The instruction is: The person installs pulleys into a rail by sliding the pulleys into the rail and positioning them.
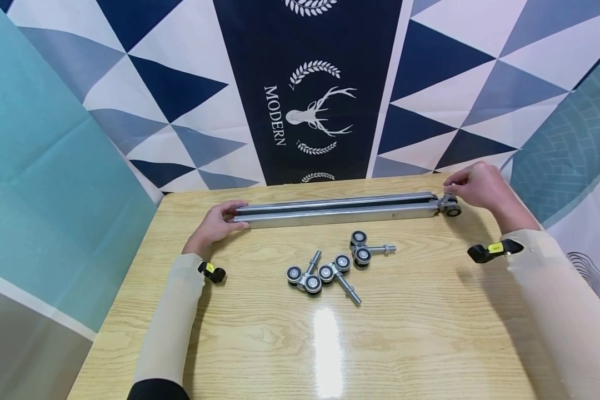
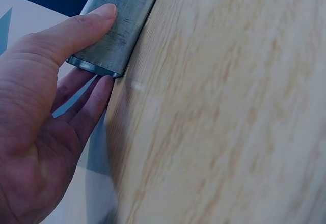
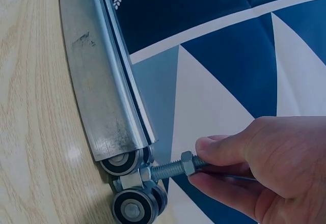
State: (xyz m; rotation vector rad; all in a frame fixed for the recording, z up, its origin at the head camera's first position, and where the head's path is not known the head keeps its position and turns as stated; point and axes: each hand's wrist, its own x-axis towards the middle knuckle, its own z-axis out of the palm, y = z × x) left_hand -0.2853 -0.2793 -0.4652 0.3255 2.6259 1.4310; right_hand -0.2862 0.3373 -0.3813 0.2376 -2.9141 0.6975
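A long metal track (image 1: pixel 330 214) with a slot along its top lies across the back of the table. My left hand (image 1: pixel 220 225) grips its left end, thumb on the near side wall in the left wrist view. At the other end, my right hand (image 1: pixel 480 186) pinches the threaded bolt (image 3: pixel 170 170) of a roller trolley (image 3: pixel 133 203) between thumb and fingers, beside the nut (image 3: pixel 189 163). One wheel pair (image 3: pixel 122 163) sits at the track's mouth, partly inside; the other pair is outside.
Three more roller trolleys lie on the wooden table (image 1: pixel 405 333) in front of the track: a left one (image 1: pixel 307 278), a middle one (image 1: pixel 336 272) and a right one (image 1: pixel 362 253). A patterned cloth (image 1: pixel 305 139) hangs right behind the table's back edge.
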